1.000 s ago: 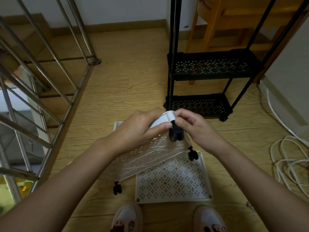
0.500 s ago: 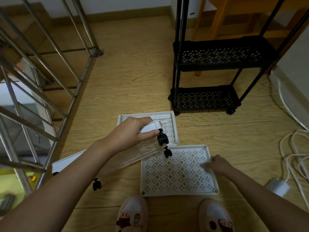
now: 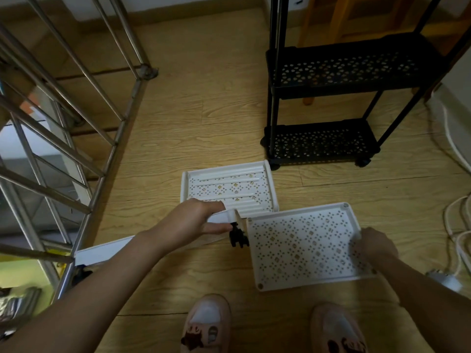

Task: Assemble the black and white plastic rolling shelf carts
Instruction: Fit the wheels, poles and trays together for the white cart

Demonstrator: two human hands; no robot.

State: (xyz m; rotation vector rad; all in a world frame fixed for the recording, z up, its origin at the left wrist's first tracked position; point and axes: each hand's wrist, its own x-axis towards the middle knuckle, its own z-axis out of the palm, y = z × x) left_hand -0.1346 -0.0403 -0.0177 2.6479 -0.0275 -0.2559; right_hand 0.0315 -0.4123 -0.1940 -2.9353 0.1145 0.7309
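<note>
My left hand point(image 3: 193, 222) grips the corner of a white shelf tray point(image 3: 102, 253) that is tilted on its edge, with black caster wheels point(image 3: 238, 238) on its underside. My right hand point(image 3: 374, 244) grips the right edge of a second white perforated tray point(image 3: 300, 243) and lifts that side off the wooden floor. A third white tray point(image 3: 226, 189) lies flat behind them, with white rods in it. The assembled black cart point(image 3: 331, 103) stands at the back right.
A steel stair railing point(image 3: 63, 118) runs along the left. White cables point(image 3: 456, 225) and a plug adapter point(image 3: 443, 277) lie at the right. A wooden chair point(image 3: 328, 21) stands behind the black cart. My two shoes point(image 3: 209, 324) are at the bottom edge.
My right hand let go of the caster wheel, dropped to the flat tray and took hold of its right edge. My left hand lowered the wheeled tray leftwards.
</note>
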